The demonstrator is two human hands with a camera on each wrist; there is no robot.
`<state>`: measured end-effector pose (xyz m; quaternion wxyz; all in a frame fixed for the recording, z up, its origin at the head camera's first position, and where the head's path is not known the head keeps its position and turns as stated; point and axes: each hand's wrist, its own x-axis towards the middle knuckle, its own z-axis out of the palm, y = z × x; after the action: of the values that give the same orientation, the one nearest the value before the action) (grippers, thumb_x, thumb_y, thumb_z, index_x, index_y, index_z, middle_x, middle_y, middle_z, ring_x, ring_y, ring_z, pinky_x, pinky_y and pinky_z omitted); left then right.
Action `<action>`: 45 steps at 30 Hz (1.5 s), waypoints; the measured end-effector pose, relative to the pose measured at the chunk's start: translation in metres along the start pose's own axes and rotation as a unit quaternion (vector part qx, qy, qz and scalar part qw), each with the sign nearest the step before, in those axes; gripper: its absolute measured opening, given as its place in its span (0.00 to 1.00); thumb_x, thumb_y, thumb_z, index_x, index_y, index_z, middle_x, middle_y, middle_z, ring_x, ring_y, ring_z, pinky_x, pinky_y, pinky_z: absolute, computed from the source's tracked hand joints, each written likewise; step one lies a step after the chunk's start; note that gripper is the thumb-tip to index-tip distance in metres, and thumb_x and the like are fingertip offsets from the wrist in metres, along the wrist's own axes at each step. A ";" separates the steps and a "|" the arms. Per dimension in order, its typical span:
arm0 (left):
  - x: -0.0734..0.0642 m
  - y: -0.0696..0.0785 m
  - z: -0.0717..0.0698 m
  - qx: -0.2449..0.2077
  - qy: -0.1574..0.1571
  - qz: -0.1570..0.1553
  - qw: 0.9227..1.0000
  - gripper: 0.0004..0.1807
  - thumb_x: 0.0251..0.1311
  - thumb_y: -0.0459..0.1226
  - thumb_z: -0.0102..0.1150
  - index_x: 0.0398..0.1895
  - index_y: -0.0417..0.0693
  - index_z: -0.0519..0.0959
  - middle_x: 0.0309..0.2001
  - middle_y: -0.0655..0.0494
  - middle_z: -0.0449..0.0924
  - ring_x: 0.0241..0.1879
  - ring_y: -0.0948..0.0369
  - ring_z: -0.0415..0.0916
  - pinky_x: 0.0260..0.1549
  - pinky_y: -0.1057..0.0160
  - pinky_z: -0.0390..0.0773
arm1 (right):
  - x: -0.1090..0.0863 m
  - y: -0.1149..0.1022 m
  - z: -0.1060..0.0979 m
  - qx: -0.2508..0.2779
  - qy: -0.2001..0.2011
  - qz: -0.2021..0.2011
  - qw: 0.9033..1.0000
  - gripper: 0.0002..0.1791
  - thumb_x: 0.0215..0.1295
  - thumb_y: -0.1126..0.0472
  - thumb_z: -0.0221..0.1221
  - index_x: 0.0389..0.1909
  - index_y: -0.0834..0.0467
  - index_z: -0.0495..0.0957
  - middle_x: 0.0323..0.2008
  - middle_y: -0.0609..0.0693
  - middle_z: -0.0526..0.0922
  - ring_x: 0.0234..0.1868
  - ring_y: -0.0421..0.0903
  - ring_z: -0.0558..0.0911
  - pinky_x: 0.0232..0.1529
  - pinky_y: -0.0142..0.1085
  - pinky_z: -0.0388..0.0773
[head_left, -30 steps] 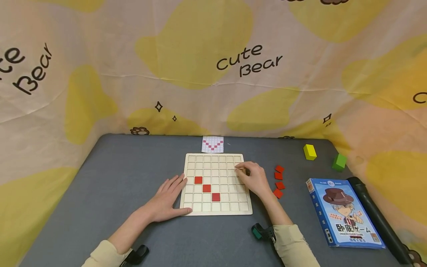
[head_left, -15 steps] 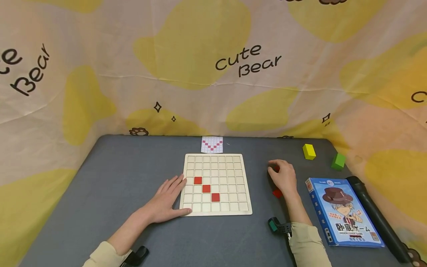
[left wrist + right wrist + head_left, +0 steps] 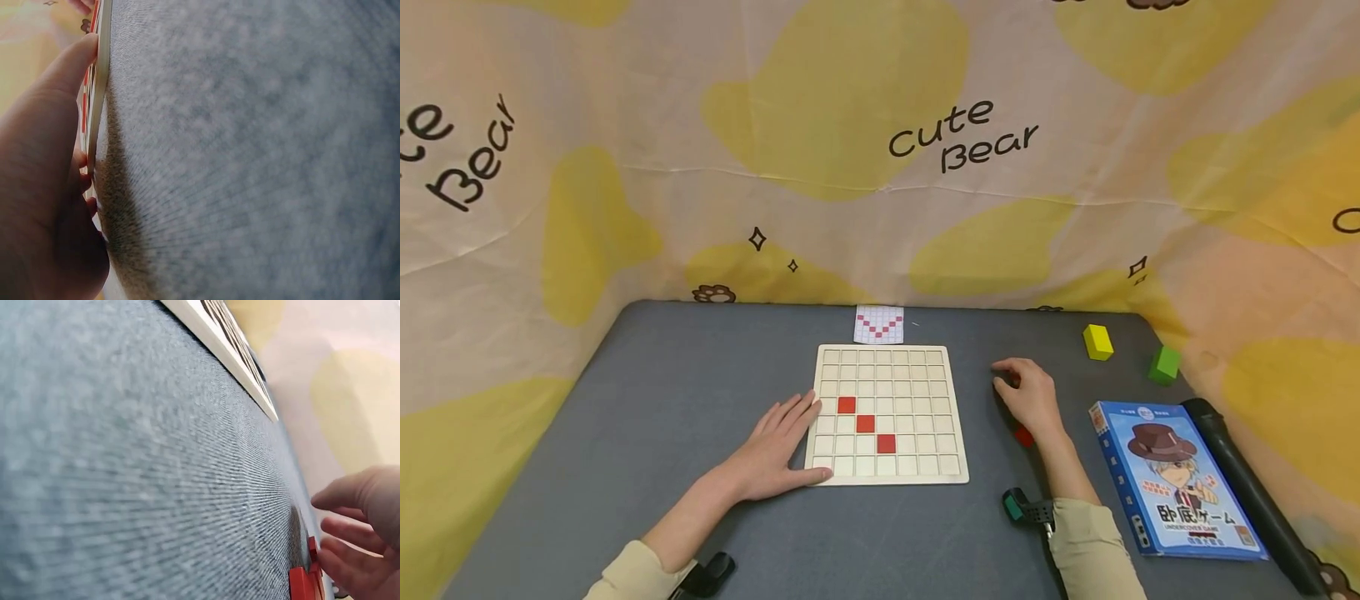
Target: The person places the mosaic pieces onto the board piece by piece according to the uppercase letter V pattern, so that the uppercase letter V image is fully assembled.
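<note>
My left hand [image 3: 778, 454] lies with fingers spread along the left edge of a cream grid board [image 3: 917, 477], its thumb on the near left corner. Three red square tiles form a diagonal on the board: an upper tile [image 3: 847, 405], a middle tile [image 3: 866, 424] and a lower tile [image 3: 887, 443]. To the board's right, my right hand [image 3: 1032, 398] hovers over loose red tiles [image 3: 302, 584], thumb and fingers bent and apart. Between them no tile shows in the right wrist view. In the head view this hand hides most of the loose tiles.
Behind the board lies a small pattern card [image 3: 878, 325] with a pink V. A yellow block [image 3: 1098, 342] and a green block [image 3: 1165, 365] stand at the back right. Nearer are a blue game box [image 3: 1180, 483] and a long black cylindrical object [image 3: 1251, 492].
My right hand has moved from the board's right edge out over the loose red tiles, then shifted slightly back left. The left hand has stayed put.
</note>
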<state>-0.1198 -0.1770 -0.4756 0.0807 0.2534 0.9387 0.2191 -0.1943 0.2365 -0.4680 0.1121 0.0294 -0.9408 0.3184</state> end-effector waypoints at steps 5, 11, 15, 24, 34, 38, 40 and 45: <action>0.000 0.000 -0.001 -0.002 0.002 0.004 1.000 0.57 0.55 0.70 0.52 0.78 0.45 0.49 0.78 0.49 0.41 0.75 0.48 0.39 0.70 0.42 0.41 | 0.001 0.003 -0.006 -0.036 0.017 0.060 0.997 0.15 0.63 0.63 0.61 0.50 0.61 0.82 0.55 0.64 0.77 0.54 0.64 0.73 0.54 0.60 0.69; 0.000 -0.001 0.000 -0.002 0.002 0.005 1.000 0.57 0.56 0.70 0.52 0.78 0.45 0.48 0.78 0.49 0.41 0.75 0.48 0.39 0.70 0.42 0.41 | 0.002 0.008 -0.008 -0.071 0.005 0.085 0.994 0.18 0.63 0.60 0.62 0.53 0.61 0.81 0.54 0.64 0.78 0.52 0.64 0.74 0.50 0.59 0.72; 0.000 -0.001 0.000 0.000 0.001 0.004 1.000 0.57 0.56 0.70 0.52 0.78 0.45 0.48 0.78 0.49 0.40 0.76 0.48 0.39 0.70 0.42 0.41 | 0.002 0.007 -0.005 -0.041 -0.013 0.057 0.997 0.19 0.63 0.62 0.62 0.54 0.62 0.80 0.54 0.65 0.78 0.53 0.64 0.73 0.55 0.58 0.68; 0.001 -0.002 0.001 0.000 0.018 0.001 1.000 0.57 0.53 0.71 0.54 0.77 0.46 0.52 0.78 0.50 0.44 0.75 0.49 0.42 0.69 0.41 0.45 | 0.001 0.008 -0.006 -0.046 -0.021 0.064 0.997 0.20 0.62 0.59 0.63 0.54 0.62 0.80 0.51 0.64 0.80 0.51 0.62 0.73 0.52 0.57 0.69; 0.003 0.000 0.000 0.016 0.044 -0.015 0.999 0.60 0.44 0.74 0.59 0.75 0.47 0.60 0.76 0.52 0.52 0.73 0.48 0.50 0.64 0.39 0.57 | -0.001 -0.013 0.005 0.006 -0.012 0.015 1.000 0.18 0.58 0.60 0.67 0.49 0.62 0.83 0.45 0.62 0.83 0.45 0.59 0.78 0.49 0.54 0.72; 0.004 -0.001 0.001 0.020 0.042 -0.014 0.999 0.60 0.44 0.74 0.58 0.75 0.47 0.59 0.76 0.52 0.52 0.73 0.49 0.50 0.65 0.39 0.56 | -0.001 -0.029 0.013 0.039 -0.016 -0.008 0.999 0.17 0.56 0.61 0.69 0.47 0.61 0.84 0.43 0.59 0.84 0.44 0.57 0.81 0.48 0.51 0.75; 0.004 -0.001 0.001 0.022 0.041 -0.016 0.999 0.60 0.44 0.74 0.57 0.75 0.47 0.59 0.76 0.52 0.51 0.73 0.49 0.50 0.65 0.40 0.56 | -0.001 -0.038 0.019 0.055 -0.024 -0.015 0.998 0.17 0.56 0.61 0.69 0.47 0.60 0.84 0.43 0.57 0.85 0.42 0.55 0.82 0.47 0.50 0.77; 0.004 -0.001 0.000 0.020 0.040 -0.017 0.999 0.59 0.45 0.73 0.59 0.75 0.47 0.59 0.76 0.52 0.51 0.73 0.49 0.50 0.65 0.39 0.56 | -0.002 -0.062 0.035 0.080 -0.050 -0.034 0.995 0.17 0.56 0.61 0.70 0.47 0.60 0.84 0.40 0.54 0.84 0.37 0.51 0.80 0.40 0.44 0.78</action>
<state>-0.1238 -0.1760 -0.4766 0.0413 0.2303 0.9496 0.2086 -0.1917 0.1664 -0.4587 0.0731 0.0863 -0.9153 0.3866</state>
